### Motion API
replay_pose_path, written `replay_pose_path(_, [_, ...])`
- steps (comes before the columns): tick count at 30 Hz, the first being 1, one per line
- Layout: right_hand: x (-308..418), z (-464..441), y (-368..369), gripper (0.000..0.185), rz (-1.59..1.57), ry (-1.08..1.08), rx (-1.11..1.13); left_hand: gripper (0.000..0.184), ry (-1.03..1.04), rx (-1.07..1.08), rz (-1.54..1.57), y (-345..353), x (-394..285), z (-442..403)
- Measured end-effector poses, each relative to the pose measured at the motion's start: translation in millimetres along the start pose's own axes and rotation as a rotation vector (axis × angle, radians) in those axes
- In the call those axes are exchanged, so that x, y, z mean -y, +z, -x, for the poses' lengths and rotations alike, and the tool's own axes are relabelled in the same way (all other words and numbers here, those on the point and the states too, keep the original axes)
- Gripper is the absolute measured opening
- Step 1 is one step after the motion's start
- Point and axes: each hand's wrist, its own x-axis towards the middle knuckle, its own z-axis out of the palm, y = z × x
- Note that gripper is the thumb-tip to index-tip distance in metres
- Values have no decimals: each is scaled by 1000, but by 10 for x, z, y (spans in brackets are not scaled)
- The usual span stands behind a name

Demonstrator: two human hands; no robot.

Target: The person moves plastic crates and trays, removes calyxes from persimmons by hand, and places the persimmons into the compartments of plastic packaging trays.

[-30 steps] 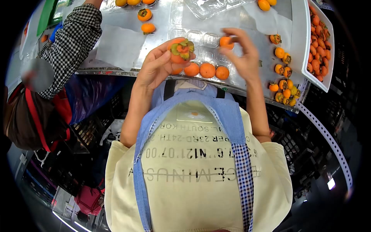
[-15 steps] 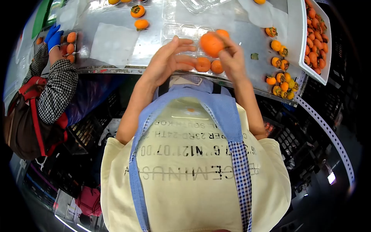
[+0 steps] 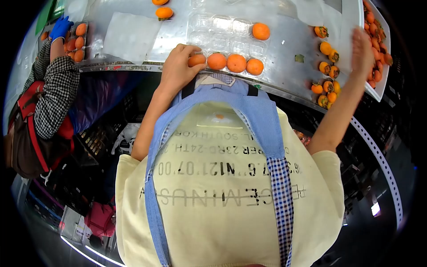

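Observation:
My left hand (image 3: 180,64) is at the front left corner of a clear plastic tray (image 3: 221,42), its fingers curled round an orange persimmon (image 3: 196,60). More persimmons (image 3: 236,63) fill the rest of the tray's front row, and a single persimmon (image 3: 261,31) sits in a cup at the back right. My right hand (image 3: 362,52), smeared by motion, is out at the right beside a white bin (image 3: 361,13) of persimmons. Nothing shows in it, but its fingers are too blurred to read.
Several smaller persimmons (image 3: 324,67) lie loose on the metal table (image 3: 284,40), near a green leaf (image 3: 299,58). Two more lie at the back, beside a white sheet (image 3: 131,40). At the left, a co-worker's blue-gloved hand (image 3: 61,28) is by another filled tray (image 3: 85,43).
My right hand has let go of the persimmon it held over the tray and swung right to the bin. My left hand has come down onto a front-row persimmon. The front row holds more fruit.

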Motion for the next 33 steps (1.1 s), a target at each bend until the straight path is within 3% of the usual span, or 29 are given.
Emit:
replay_pose_path(1, [43, 439, 687, 42, 178, -71, 58, 39, 42, -7, -86, 8, 8, 13])
replay_pose_path(2, [108, 765, 1098, 31, 402, 74, 179, 37, 81, -30, -134, -8, -20, 34])
replay_pose_path(3, [-172, 898, 1334, 29, 316, -2, 358, 38, 87, -21, -150, -20, -28, 42])
replay_pose_path(5, [-394, 1226, 1761, 32, 441, -62, 616, 38, 107, -3, -180, -65, -43, 38])
replay_pose_path(8, [-411, 1524, 2164, 29, 407, -78, 746, 40, 210, -7, -206, -69, 37, 18])
replay_pose_path(11, [-326, 1669, 2372, 34, 297, -43, 767, 41, -63, 40, 319, -144, 95, 9])
replay_pose_path(14, [-83, 1833, 2584, 46, 291, -117, 792, 41, -289, 132, 1035, -358, 41, -28])
replay_pose_path(16, [57, 1919, 2706, 60, 294, -193, 822, 42, -264, 215, 1160, -468, -12, -27])
replay_pose_path(22, [66, 2000, 2839, 50, 324, -373, 729, 41, -240, 290, 1263, -445, -58, -21])
replay_pose_path(26, [-30, 1953, 2688, 42, 182, -241, 588, 40, -239, 305, 1305, -485, -144, -38])
replay_pose_path(29, [-187, 1375, 1872, 37, 366, -158, 239, 46, -75, 78, 733, -288, -34, -62])
replay_pose_path(31, [93, 976, 1304, 31, 248, -119, -70, 43, 112, 7, 355, -99, 0, -63])
replay_pose_path(32, [143, 719, 1006, 30, 162, -340, -150, 42, 221, 6, 227, 2, 12, -77])
replay_pose_path(33, [185, 455, 575, 30, 91, -358, -230, 41, 329, 6, 99, 67, -13, -85])
